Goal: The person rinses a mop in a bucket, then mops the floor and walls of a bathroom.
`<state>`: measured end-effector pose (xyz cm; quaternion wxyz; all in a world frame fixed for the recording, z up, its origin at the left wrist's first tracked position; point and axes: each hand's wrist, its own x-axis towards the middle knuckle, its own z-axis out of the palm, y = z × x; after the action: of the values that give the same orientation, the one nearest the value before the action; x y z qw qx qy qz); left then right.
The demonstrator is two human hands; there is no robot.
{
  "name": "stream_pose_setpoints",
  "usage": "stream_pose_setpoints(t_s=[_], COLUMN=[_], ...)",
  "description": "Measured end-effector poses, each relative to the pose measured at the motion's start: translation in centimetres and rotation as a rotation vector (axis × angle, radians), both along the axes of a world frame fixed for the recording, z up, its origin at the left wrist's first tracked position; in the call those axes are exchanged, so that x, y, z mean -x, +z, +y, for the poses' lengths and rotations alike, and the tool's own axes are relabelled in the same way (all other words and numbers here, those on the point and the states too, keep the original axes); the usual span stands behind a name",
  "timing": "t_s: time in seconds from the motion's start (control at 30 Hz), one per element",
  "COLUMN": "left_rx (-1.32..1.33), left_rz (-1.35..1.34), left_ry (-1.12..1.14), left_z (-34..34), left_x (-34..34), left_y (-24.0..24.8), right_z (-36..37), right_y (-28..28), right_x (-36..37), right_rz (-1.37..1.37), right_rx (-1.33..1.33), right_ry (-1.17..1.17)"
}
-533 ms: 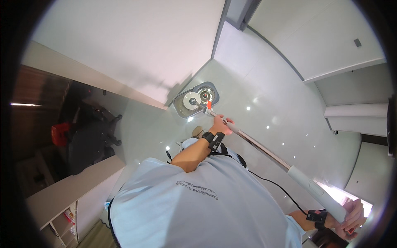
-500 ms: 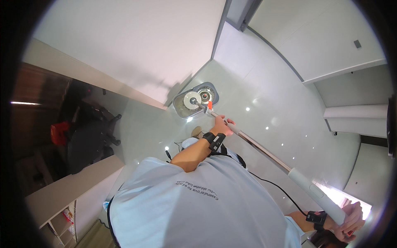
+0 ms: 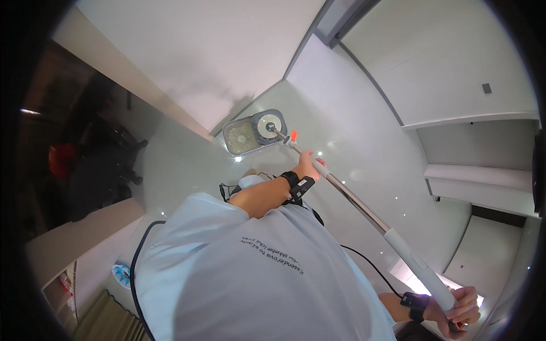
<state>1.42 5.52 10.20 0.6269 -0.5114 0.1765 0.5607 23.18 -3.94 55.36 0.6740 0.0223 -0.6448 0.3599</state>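
Observation:
A spin mop (image 3: 354, 200) runs diagonally from lower right up to a grey two-part bucket (image 3: 229, 149) on the floor. Its round white mop head (image 3: 269, 126) sits over the bucket's right-hand compartment, covering most of what is there. The left compartment holds cloudy water (image 3: 241, 138). Low on the pole, my left hand (image 3: 307, 166) is wrapped around the grey grip, just above an orange tab (image 3: 294, 135). My right hand (image 3: 459, 312) is closed around the far end of the white handle.
Close behind the bucket stands a white wall panel (image 3: 227, 68). A dark chair (image 3: 102, 170) and a shelf unit (image 3: 91, 238) are at the left. A lined bin (image 3: 121, 274) stands lower left. A black cable (image 3: 375, 262) hangs near my right arm.
The mop head has moved from the bucket's left water compartment over to the right compartment. Both hands keep their hold on the mop. The whole view has shifted slightly.

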Motion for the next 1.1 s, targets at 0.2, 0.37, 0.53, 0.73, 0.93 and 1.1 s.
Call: stream_pose_setpoints(t_s=[0.2,0.37,0.53,0.73,0.93,1.1], left_rx=[-0.03,-0.082,-0.263,-0.387,-0.684,-0.64], left_rz=[0.134,0.13,0.084,0.204,0.379,0.334], left_ry=[-0.053,0.02,0.18,0.187,0.048,0.194], left_z=[0.8,1.3,0.7,2.2,2.4,2.7], left_x=[1.0,2.0,2.9,3.1,5.2,6.0], left_y=[-2.3,-2.5,-0.7,-0.8,0.5,1.7], right_z=[0.5,2.3,3.9,7.3,12.4,12.8], right_y=[-2.0,-3.4,-2.7,-0.1,-1.5,-1.4], right_x=[2.6,4.5,7.9,11.3,16.9,20.6], right_rz=[0.029,-0.216,-0.195,-0.216,-0.337,-0.339], right_rx=[0.143,0.075,0.158,0.291,0.037,0.028], right_ry=[0.091,-0.215,-0.23,-0.301,-0.805,-0.75])
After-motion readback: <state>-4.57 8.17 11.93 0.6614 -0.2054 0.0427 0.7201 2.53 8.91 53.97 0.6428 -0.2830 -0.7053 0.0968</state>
